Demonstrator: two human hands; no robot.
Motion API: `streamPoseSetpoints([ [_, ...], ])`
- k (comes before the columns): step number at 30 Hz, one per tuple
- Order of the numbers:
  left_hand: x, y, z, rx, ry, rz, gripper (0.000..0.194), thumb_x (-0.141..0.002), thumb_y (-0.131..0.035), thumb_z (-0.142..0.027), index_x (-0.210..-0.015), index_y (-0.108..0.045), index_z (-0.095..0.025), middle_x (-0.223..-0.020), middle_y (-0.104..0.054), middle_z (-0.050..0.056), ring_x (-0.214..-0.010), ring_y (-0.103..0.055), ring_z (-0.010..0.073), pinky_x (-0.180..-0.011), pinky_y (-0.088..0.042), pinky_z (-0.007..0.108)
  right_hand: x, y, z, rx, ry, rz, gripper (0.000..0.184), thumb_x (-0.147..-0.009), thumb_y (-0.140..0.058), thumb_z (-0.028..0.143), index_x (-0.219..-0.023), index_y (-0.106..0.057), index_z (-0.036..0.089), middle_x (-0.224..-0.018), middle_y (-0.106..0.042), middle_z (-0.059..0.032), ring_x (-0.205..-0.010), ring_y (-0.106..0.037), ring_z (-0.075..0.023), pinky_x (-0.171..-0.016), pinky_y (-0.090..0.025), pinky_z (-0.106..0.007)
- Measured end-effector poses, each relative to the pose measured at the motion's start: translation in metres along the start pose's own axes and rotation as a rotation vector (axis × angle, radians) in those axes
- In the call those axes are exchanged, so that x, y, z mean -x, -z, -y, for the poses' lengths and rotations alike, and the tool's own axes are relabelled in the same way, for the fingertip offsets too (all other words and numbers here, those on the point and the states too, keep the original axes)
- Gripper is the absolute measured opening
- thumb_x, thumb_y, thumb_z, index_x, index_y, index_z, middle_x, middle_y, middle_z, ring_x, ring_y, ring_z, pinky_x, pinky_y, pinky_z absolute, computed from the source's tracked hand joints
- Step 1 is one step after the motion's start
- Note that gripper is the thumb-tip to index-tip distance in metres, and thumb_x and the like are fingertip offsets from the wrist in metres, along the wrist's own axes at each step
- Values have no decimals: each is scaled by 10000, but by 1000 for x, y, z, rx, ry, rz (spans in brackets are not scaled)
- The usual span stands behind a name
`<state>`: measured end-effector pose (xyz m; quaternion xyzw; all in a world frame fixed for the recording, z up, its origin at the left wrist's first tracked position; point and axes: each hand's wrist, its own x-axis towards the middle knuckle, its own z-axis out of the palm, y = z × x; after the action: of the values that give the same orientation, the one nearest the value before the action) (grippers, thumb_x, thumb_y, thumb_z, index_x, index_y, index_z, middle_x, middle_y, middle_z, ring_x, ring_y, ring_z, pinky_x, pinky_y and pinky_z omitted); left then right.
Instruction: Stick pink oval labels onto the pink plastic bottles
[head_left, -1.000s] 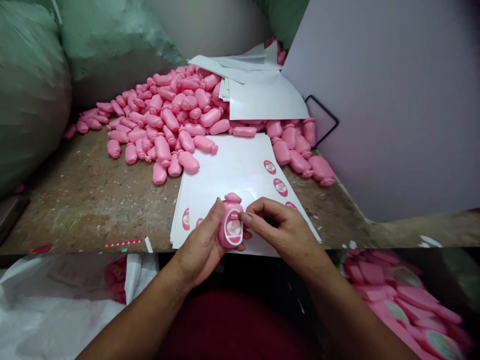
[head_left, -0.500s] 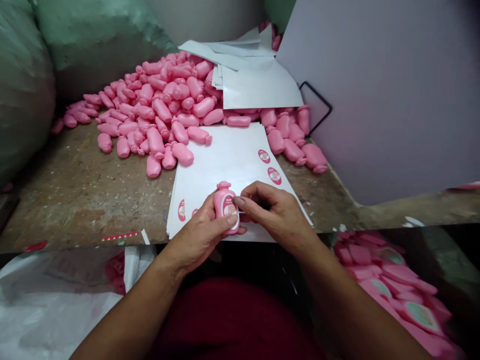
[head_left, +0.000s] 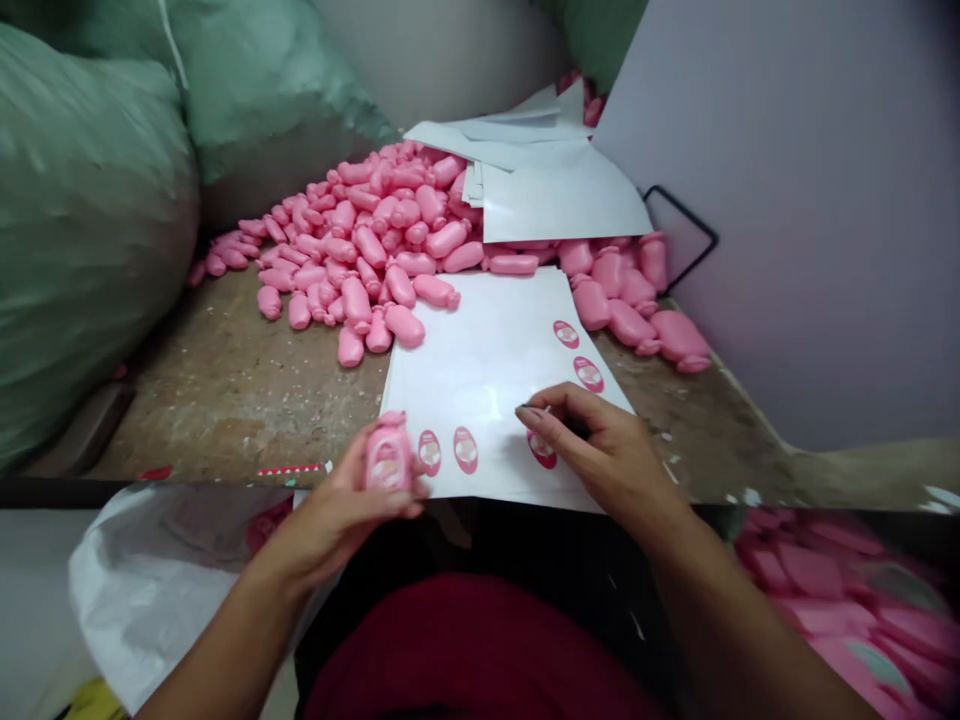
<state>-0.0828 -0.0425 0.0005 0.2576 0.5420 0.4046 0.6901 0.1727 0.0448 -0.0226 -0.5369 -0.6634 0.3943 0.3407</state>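
Note:
My left hand (head_left: 341,515) is wrapped round a small pink bottle (head_left: 388,462) with an oval label on its front, held upright at the table's front edge. My right hand (head_left: 604,445) is closed in a pinch above the label sheets (head_left: 495,375); a thin dark tip shows at its fingertips, too small to name. Beneath that hand, an oval label (head_left: 541,450) is partly covered. Several other pink oval labels, such as one at the front (head_left: 465,450), remain on the white top sheet.
Behind the sheets lies a heap of pink bottles (head_left: 356,245), with loose white sheets (head_left: 562,190) on top. Large green sacks (head_left: 90,240) stand at left, a pale panel (head_left: 810,220) at right. Below the table are a white bag (head_left: 150,590) and labelled pink bottles (head_left: 832,580).
My left hand has moved left with the labelled bottle, away from the sheets' middle. My right hand has come off the bottle and now hovers over the sheet. The view has shifted left.

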Motion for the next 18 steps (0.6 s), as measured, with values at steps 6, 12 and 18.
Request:
streamPoseSetpoints([
  [6,68,115,-20,-899,-76,-622,670,-680,-792,-548,-1266,-602,-283,-1357,-632,100,-1292,-546,370,-1105,-382,516,-3,5,-14,-3,44,20,333,-862,-622,572,-839,-671,243,-672,-658,-20,-566,-570,-174,-535,-438,-302],
  [12,-37,81,-68,-1173,-488,-611,370,-867,-540,-353,-1176,-679,-204,-1227,-687,120,-1112,-637,266,-973,-484,398,-5,-3,-12,107,68,50,349,-874,-588,587,-872,-686,252,-621,-645,-7,-520,-560,-180,-505,-425,-312],
  [18,-142,61,-94,-1097,-473,-595,400,-796,-658,-329,-1148,-664,-139,-1129,-725,130,-1000,-637,255,-852,-488,344,10,-6,7,194,81,60,276,-912,-540,466,-873,-680,231,-697,-689,-25,-617,-608,-191,-582,-430,-315],
])
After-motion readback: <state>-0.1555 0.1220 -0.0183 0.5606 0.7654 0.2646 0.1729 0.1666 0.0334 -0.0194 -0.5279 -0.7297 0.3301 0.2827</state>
